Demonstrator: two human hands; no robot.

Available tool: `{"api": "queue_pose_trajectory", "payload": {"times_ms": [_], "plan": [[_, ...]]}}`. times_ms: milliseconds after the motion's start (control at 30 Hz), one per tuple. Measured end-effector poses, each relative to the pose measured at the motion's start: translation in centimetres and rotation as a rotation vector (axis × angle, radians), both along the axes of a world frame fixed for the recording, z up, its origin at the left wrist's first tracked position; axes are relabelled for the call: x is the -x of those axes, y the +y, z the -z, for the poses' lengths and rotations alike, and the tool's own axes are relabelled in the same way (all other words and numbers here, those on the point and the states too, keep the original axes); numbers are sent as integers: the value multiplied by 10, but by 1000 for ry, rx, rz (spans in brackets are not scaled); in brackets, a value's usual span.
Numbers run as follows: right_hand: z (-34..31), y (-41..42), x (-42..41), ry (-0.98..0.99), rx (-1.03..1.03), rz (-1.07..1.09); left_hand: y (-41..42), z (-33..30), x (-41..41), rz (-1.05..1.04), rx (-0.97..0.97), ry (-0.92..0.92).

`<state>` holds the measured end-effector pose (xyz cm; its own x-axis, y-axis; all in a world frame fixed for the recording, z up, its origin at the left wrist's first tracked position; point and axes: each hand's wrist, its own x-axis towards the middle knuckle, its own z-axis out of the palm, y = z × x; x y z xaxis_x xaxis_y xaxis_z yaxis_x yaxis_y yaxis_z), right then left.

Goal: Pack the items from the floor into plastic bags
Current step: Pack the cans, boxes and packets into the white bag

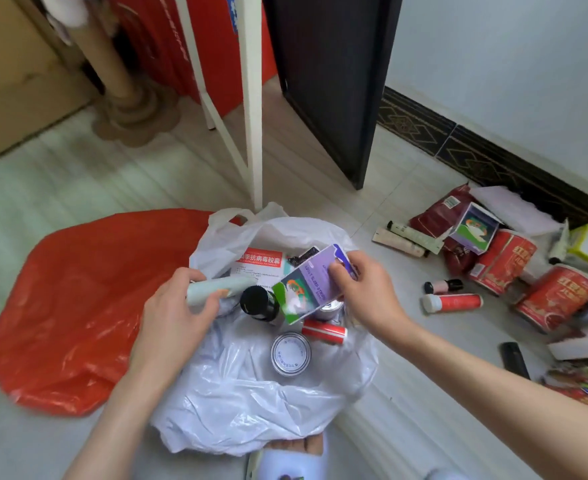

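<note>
— How far had we got with the packing?

— Partway, we judged. The white plastic bag [251,403] lay open on the floor [78,174] in front of us, and it already held a red-and-white medicine box [258,263], a dark-capped bottle [259,304], a round tin [291,353] and a red tube [323,331].

— And our hands?

— Both were over the bag's mouth. Our left hand [178,315] had its fingers curled round a pale green tube [216,289]; our right hand [365,292] pinched a purple and green box [308,289] at its upper end.

— What was left?

— Plenty. To the right, near the wall's dark skirting, lay red cans [504,261], a second purple box [472,228], a red tube with a white cap [453,302], long pale tubes [407,239] and a black remote-like thing [514,358]. The red plastic bag [78,306] lay flat on the left, seemingly unused.
</note>
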<state>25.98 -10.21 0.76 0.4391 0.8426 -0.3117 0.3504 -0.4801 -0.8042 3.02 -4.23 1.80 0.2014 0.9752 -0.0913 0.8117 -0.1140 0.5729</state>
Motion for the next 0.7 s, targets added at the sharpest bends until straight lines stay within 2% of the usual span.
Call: {"api": "queue_pose_trajectory", "payload": {"times_ms": [133, 367, 533, 700], "plan": [[14, -19, 5, -2, 102, -73, -7, 19, 7, 61, -28, 56], [22, -13, 0, 168, 123, 10, -8, 31, 2, 95, 6, 59], [20, -22, 0, -49, -10, -171, -3, 41, -2, 149, -43, 55], [23, -48, -8, -220, -35, -392, 2, 46, -9, 165, -137, 69]]}}
